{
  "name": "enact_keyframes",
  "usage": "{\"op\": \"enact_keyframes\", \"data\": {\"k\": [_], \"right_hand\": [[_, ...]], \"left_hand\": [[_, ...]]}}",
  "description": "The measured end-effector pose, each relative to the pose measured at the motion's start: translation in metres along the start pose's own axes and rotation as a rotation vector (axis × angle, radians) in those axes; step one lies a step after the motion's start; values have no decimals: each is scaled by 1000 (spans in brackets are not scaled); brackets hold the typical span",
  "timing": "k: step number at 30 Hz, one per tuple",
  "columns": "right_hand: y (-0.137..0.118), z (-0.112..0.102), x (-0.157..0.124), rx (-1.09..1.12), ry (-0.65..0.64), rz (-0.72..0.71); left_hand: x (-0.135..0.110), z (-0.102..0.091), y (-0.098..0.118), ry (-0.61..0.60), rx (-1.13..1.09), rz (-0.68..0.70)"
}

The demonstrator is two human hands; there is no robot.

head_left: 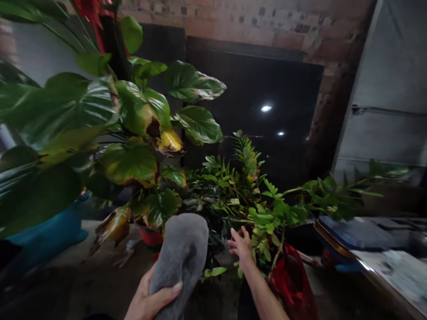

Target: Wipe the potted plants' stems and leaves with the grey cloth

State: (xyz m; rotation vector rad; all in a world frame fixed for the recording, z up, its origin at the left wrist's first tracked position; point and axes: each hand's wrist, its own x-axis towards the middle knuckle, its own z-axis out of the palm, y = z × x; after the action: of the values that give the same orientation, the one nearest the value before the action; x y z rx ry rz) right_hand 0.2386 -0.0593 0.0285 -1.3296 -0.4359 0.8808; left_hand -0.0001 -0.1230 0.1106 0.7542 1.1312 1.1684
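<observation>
My left hand (pixel 155 294) is wrapped round a soft grey plush cloth (pixel 185 244), with the thumb pressed across its near end. The cloth is folded into a long rounded shape and points away from me. To the right, my right hand (pixel 241 249) reaches forward with its fingers spread and nothing in them. Its fingertips are close to the leafy green plant (pixel 267 218); whether they touch a leaf I cannot tell. Beyond the cloth, a tall plant with big leaves (pixel 133 160), some yellowed and brown at the edges, fills the left side.
A red pot (pixel 150 235) stands under the large-leaved plant. A red bag (pixel 292 284) sits right of my right forearm. On the right is a table (pixel 367 262) with items on it. A blue object (pixel 56 231) lies left. Behind rise dark panels (pixel 247 93) and a brick wall (pixel 213 20).
</observation>
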Motion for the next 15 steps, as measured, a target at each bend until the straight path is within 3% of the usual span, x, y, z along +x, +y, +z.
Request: {"op": "enact_keyframes", "data": {"k": [4, 6, 9, 13, 15], "right_hand": [[-1, 10, -3, 113, -108, 47], [1, 12, -6, 162, -158, 64], [6, 12, -8, 209, -216, 103], [11, 7, -10, 198, -290, 184], [12, 2, -11, 177, -339, 219]], "left_hand": [[13, 8, 47, 61, 62, 209], [26, 16, 56, 95, 48, 227], [43, 28, 33, -8, 20, 167], [43, 24, -29, -397, 122, 40], [34, 13, -38, -581, 164, 1]]}}
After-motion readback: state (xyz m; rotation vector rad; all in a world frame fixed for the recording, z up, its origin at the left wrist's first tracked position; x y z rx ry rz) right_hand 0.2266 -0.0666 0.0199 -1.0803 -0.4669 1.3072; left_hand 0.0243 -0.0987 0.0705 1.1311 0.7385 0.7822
